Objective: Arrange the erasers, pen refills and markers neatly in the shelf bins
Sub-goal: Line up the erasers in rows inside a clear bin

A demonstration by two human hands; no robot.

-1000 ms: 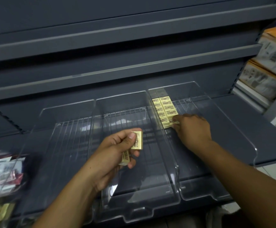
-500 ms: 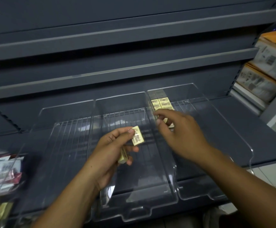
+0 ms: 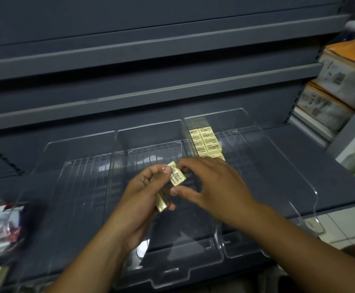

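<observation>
Grey shelf [image 3: 299, 149], clear bins [image 3: 172, 269]; left hand [image 3: 142, 195] grip holds erasers [image 3: 162, 205], right hand [image 3: 214, 187] grip pinches top eraser [image 3: 177, 177]; label print unreadable.

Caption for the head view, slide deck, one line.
Left hand holds spare erasers while right hand pinches the top eraser over the middle bin; two eraser rows line the right bin.

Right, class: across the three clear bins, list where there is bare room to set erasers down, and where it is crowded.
Left bin: bare throughout. Middle bin: bare floor, though the left hand and right hand meet above it round the held eraser. Right bin: free right of the packed erasers, which crowd its left wall.
</observation>
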